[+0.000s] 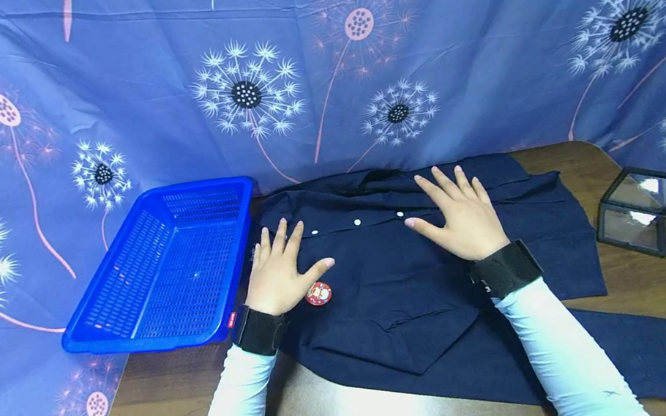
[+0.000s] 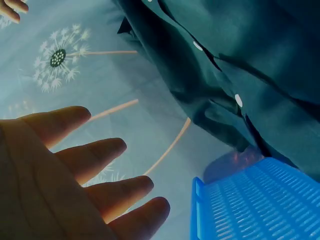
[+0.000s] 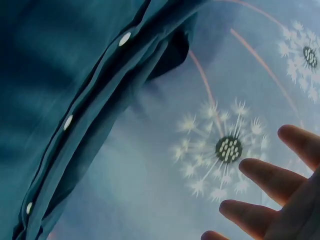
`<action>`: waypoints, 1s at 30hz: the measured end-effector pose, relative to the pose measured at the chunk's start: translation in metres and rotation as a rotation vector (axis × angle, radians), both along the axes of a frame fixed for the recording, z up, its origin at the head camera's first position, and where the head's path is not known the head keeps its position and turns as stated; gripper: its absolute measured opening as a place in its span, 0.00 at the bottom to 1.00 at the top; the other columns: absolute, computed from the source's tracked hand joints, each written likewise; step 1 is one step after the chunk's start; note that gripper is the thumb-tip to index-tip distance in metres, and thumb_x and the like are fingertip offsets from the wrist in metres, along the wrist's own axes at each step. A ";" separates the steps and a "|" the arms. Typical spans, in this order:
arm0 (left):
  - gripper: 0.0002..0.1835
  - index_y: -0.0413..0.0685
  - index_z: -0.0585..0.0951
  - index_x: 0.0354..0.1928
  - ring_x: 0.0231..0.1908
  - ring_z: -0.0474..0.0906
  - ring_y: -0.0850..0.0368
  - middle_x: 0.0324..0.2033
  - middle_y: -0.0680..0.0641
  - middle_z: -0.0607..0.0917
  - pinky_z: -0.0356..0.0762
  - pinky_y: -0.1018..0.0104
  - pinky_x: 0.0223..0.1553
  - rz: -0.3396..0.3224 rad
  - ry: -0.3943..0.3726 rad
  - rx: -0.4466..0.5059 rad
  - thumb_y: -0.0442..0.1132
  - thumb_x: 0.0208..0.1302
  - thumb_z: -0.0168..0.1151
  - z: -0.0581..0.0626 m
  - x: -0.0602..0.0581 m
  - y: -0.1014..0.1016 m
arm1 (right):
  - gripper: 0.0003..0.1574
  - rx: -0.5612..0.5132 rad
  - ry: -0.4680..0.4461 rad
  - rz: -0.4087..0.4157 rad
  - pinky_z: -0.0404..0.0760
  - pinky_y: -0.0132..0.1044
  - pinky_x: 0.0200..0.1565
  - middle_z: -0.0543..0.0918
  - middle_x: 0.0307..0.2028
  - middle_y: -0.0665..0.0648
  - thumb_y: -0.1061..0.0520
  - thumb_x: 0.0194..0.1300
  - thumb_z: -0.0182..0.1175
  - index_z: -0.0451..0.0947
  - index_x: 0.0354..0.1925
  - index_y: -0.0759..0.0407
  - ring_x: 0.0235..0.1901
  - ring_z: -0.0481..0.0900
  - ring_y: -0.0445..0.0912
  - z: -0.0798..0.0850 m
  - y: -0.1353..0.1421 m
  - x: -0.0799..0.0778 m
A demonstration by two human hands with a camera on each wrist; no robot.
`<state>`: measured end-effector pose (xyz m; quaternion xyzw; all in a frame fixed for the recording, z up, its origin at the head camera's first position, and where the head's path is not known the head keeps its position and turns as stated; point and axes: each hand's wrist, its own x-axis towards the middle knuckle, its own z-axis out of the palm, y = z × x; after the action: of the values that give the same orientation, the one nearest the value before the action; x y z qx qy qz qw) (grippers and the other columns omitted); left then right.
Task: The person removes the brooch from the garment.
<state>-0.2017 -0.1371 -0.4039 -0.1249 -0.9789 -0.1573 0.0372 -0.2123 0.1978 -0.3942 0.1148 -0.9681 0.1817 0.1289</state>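
A dark navy button-up shirt (image 1: pixel 379 281) lies spread on the table, a row of white buttons (image 1: pixel 358 222) running across its far part. Over its left side is my left hand (image 1: pixel 277 270), palm down with straight, spread fingers and holding nothing. A round red badge (image 1: pixel 318 294) lies on the fabric just below the left thumb. My right hand (image 1: pixel 465 218), likewise flat and spread, is over the right part of the shirt beyond the last visible button. In the left wrist view the fingers (image 2: pixel 95 155) stand apart from the shirt (image 2: pixel 215 60).
At the left stands a blue perforated plastic basket (image 1: pixel 228 256), close beside the shirt. A black folding mirror (image 1: pixel 634 229) lies unfolded at the table's right edge. Behind everything hangs a blue dandelion-print cloth (image 1: pixel 309 71). The wooden table (image 1: pixel 161 409) reflects a bright light in front.
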 end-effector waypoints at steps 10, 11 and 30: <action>0.53 0.44 0.57 0.75 0.74 0.55 0.38 0.74 0.38 0.60 0.54 0.44 0.73 -0.039 0.001 0.010 0.73 0.58 0.55 -0.004 0.001 -0.001 | 0.51 0.015 0.044 0.094 0.51 0.60 0.72 0.60 0.74 0.61 0.27 0.63 0.54 0.55 0.76 0.46 0.75 0.50 0.62 -0.003 -0.029 0.001; 0.53 0.42 0.59 0.74 0.73 0.57 0.38 0.73 0.38 0.62 0.56 0.45 0.72 -0.042 0.001 0.017 0.73 0.58 0.56 -0.005 0.002 -0.001 | 0.51 0.012 0.047 0.107 0.52 0.60 0.72 0.61 0.74 0.61 0.27 0.63 0.55 0.56 0.75 0.47 0.75 0.51 0.62 -0.003 -0.032 0.002; 0.46 0.35 0.71 0.65 0.60 0.75 0.37 0.60 0.35 0.77 0.72 0.45 0.61 -0.068 -0.049 0.001 0.66 0.58 0.63 -0.020 0.005 -0.003 | 0.41 -0.005 0.060 0.225 0.67 0.56 0.66 0.75 0.64 0.60 0.35 0.66 0.58 0.67 0.70 0.54 0.65 0.71 0.57 -0.021 -0.083 0.003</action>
<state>-0.1970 -0.1404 -0.4239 -0.1543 -0.9747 -0.1618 0.0079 -0.2094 0.1153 -0.4152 0.2279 -0.9443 0.1941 0.1367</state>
